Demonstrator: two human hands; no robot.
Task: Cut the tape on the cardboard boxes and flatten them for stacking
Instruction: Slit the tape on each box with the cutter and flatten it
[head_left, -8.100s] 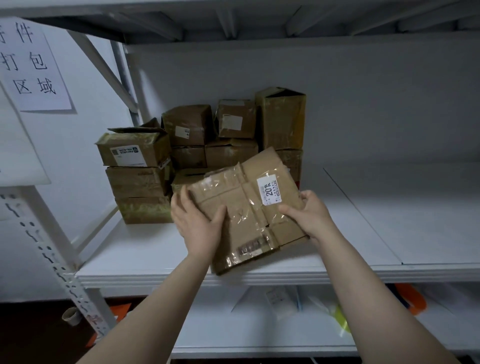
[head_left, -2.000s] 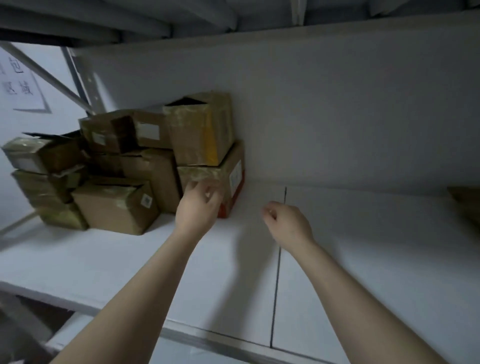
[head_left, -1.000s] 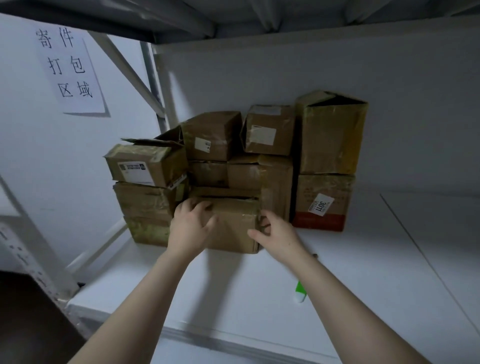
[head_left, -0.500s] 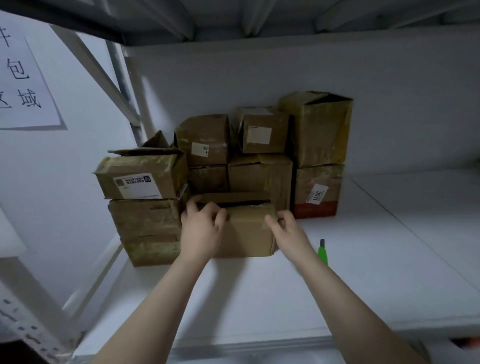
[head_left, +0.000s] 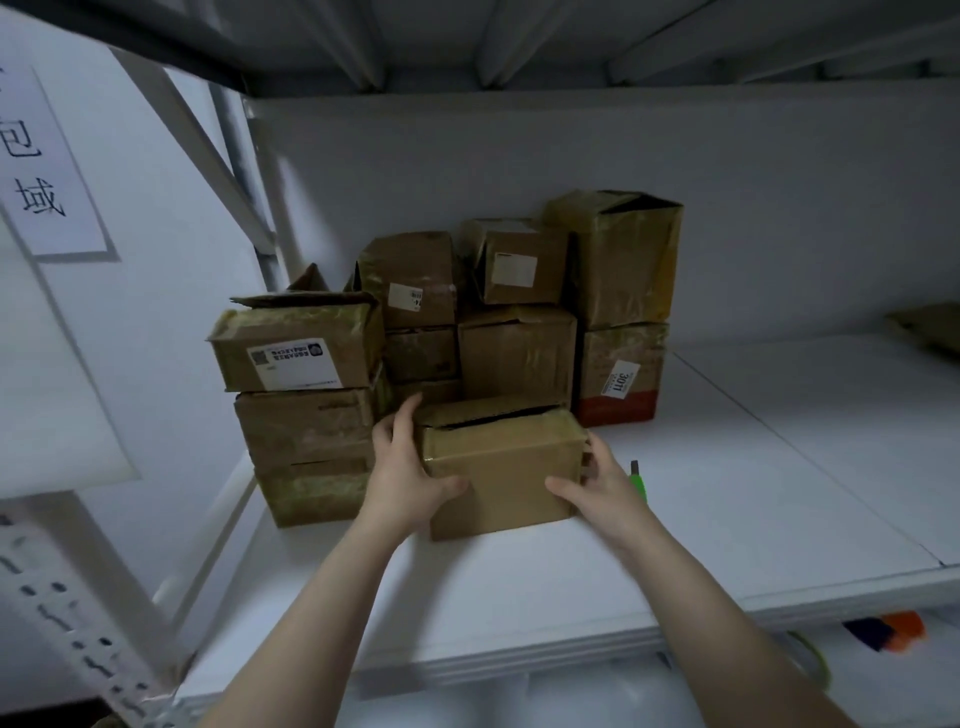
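**A:** Where is the box to be found?

**B:** A small brown cardboard box (head_left: 501, 478) is seen on the white shelf (head_left: 753, 519), just in front of a pile of brown cardboard boxes (head_left: 519, 353) that is stacked against the back wall. A dark slit is shown along its top, where a flap is slightly lifted.

**A:** How is it held?

**B:** It is clasped at both ends. The left hand (head_left: 410, 480) is laid against the left end, with the fingers pointed up along the side and the thumb spread across the front face. The right hand (head_left: 605, 486) is wrapped round the right end, with the thumb on the front and the fingers curled about the corner. Each grip is thus closed on the box.

**A:** Is a cutting tool seen?

**B:** A slim green cutter (head_left: 639, 480) with a dark tip is seen lying on the shelf just right of the right hand. It is partly hidden by that hand and is not held.

**A:** What else is shown?

**B:** In the pile, a box with a white printed label (head_left: 296, 345) is set on top of the left stack, and a box with a red base (head_left: 621, 374) is placed at the right. A white paper sign (head_left: 41, 171) with black characters is fixed at the far left.
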